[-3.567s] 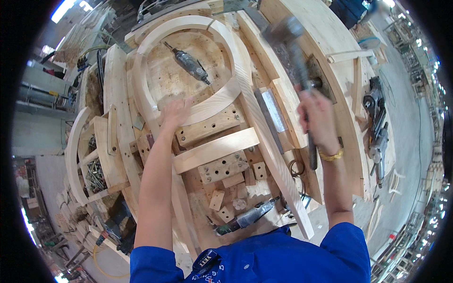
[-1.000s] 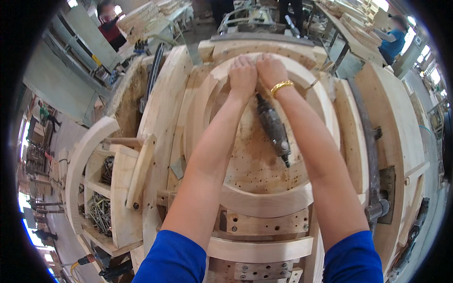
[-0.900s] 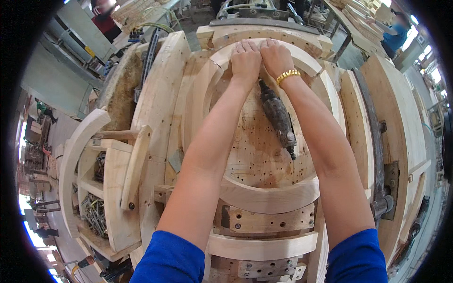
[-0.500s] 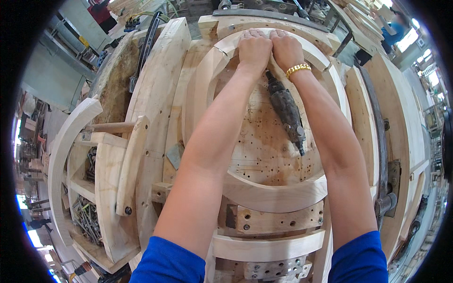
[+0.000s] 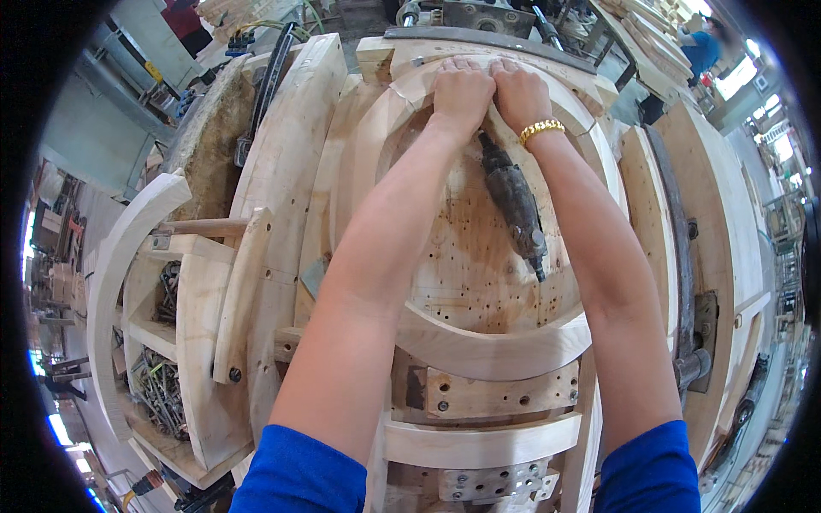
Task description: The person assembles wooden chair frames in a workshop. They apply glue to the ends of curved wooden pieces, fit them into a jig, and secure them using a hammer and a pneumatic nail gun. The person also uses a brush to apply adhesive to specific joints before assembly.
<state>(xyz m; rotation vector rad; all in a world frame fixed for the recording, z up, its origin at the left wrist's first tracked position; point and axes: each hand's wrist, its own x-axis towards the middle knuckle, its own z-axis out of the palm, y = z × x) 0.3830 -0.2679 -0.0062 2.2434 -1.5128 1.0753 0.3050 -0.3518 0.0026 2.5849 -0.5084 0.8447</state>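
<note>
Both my hands rest on the far curved piece of a pale wooden ring [image 5: 505, 355]. My left hand [image 5: 463, 92] lies palm down just left of the ring's far middle, fingers stretched forward over the wood. Beside it and touching it, my right hand [image 5: 520, 92] lies the same way, with a gold chain bracelet on its wrist. Under my forearms, inside the ring, a dark, worn air tool [image 5: 513, 197] lies on the hole-dotted wooden board [image 5: 466, 256]. The joints between the far piece and the side pieces look closed. My palms' undersides are hidden.
Behind the ring is a metal press bar [image 5: 487, 43] with shiny rods. At the left, a wooden box holds loose screws [image 5: 162, 393], with a curved wooden piece [image 5: 111, 265] against it. A long metal bar [image 5: 676, 231] runs along the right. A person in blue [image 5: 703, 53] stands far right.
The press bar at the back has come nearer, its rods showing longer. The far curved piece has closed up against the side pieces, where gaps showed. My hands stay on it.
</note>
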